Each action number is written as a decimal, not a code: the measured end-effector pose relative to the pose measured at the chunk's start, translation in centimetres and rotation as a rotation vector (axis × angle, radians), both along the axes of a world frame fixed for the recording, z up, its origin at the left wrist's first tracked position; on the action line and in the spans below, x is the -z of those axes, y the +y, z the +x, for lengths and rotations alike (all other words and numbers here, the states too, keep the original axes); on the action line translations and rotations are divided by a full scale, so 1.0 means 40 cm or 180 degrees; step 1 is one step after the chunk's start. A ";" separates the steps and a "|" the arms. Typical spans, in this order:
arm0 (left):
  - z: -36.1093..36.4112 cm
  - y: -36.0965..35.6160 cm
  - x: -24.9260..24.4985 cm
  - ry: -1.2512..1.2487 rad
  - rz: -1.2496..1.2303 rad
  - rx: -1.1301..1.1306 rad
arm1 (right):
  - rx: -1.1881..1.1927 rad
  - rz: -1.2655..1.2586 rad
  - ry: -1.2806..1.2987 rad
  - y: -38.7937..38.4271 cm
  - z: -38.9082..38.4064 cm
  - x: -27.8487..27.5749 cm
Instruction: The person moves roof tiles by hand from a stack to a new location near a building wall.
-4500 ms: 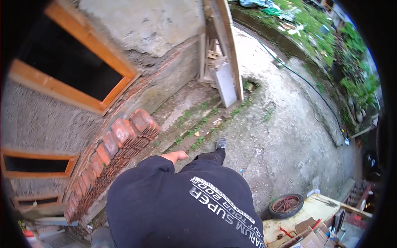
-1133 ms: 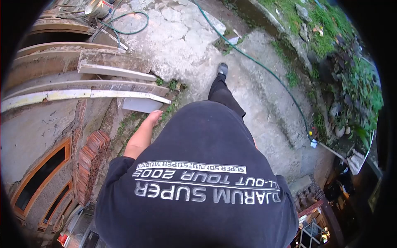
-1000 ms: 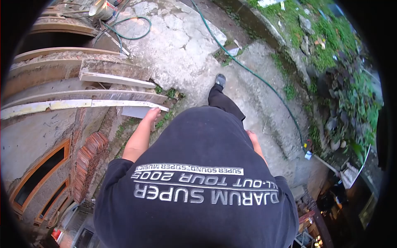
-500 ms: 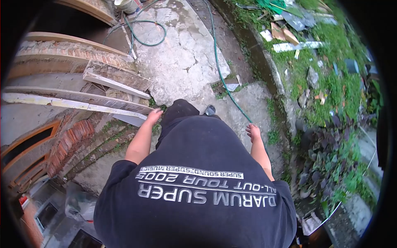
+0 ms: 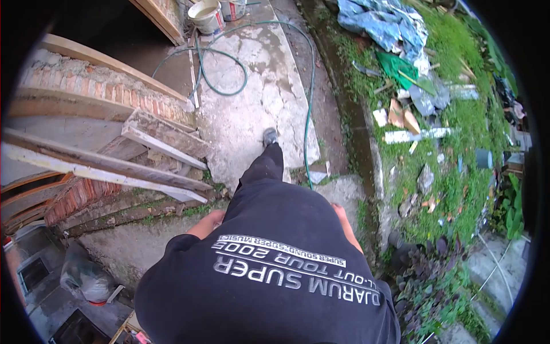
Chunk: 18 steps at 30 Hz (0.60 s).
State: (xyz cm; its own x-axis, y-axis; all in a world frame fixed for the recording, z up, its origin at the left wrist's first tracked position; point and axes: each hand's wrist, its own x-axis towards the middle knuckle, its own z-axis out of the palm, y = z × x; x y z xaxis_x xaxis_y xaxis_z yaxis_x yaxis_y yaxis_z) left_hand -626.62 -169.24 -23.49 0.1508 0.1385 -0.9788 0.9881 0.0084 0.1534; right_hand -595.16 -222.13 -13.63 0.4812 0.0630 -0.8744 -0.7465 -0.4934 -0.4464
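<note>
My left hand [image 5: 214,218] hangs beside my hip at the left of my dark printed shirt [image 5: 275,309]. Its fingers are mostly hidden against my dark trousers [image 5: 264,169], and I make out no object in it. Only a small part of my right hand [image 5: 337,208] shows past the shirt's right edge; its fingers are hidden. A green hose [image 5: 311,103] lies on the ground ahead of that hand, apart from it. One shod foot [image 5: 270,136] is forward on the cracked concrete path [image 5: 240,114].
Wooden planks [image 5: 109,155] lean at the left near a brick wall edge [image 5: 86,74]. Ahead stand a white bucket [image 5: 207,20] and a second bucket [image 5: 234,9]. A ditch [image 5: 349,97] runs along the right, beside grass with a blue tarp [image 5: 384,23] and scattered debris.
I have moved forward along the path, and the buckets and blue tarp show more fully. Both hands have swung back toward my body. A foot is now extended ahead.
</note>
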 end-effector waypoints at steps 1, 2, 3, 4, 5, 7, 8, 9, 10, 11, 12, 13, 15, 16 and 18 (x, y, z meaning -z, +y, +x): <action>0.064 0.034 0.035 -0.0034 -0.0001 -0.0027 | 0.0059 0.0056 -0.0009 0.005 0.028 0.002; 0.127 0.065 0.042 -0.0276 -0.0245 -0.0573 | 0.0174 0.0127 0.0036 0.006 0.045 0.006; 0.189 0.096 0.051 -0.0488 -0.0522 -0.1125 | 0.0148 0.0119 0.0027 0.019 0.078 -0.030; 0.285 0.127 0.018 -0.0693 -0.0188 -0.0824 | -0.0081 -0.0069 0.0145 0.037 0.120 -0.079; 0.404 0.150 -0.055 -0.0863 0.0182 -0.0502 | -0.0193 -0.0150 0.0187 0.059 0.162 -0.092; 0.630 0.215 -0.150 -0.1281 0.0701 -0.0093 | -0.0307 -0.0319 0.0232 0.090 0.245 -0.103; 0.719 0.262 -0.148 -0.1564 0.0837 0.0003 | -0.0312 -0.0411 0.0241 0.096 0.282 -0.108; 0.806 0.307 -0.170 -0.1694 0.0987 0.0072 | -0.0319 -0.0405 0.0245 0.085 0.308 -0.073; 0.890 0.352 -0.205 -0.1829 0.1139 0.0143 | 0.0271 -0.0181 0.0212 0.070 0.333 -0.005; 0.959 0.395 -0.235 -0.1885 0.1158 0.0115 | 0.0859 0.0049 0.0170 0.072 0.359 0.030; 1.020 0.438 -0.254 -0.1954 0.1182 0.0092 | 0.1069 0.0120 0.0108 0.095 0.389 0.016; 1.066 0.471 -0.274 -0.1971 0.1197 0.0095 | 0.1070 0.0138 0.0093 0.120 0.417 0.003; 1.123 0.525 -0.288 -0.2214 0.1153 -0.0089 | 0.0970 0.0154 -0.0036 0.162 0.456 -0.017; 1.137 0.543 -0.293 -0.2197 0.1190 -0.0077 | 0.0674 0.0067 -0.0069 0.180 0.470 -0.026; 1.116 0.579 -0.241 -0.2136 0.1261 -0.0023 | 0.0255 0.0023 -0.0112 0.204 0.473 -0.029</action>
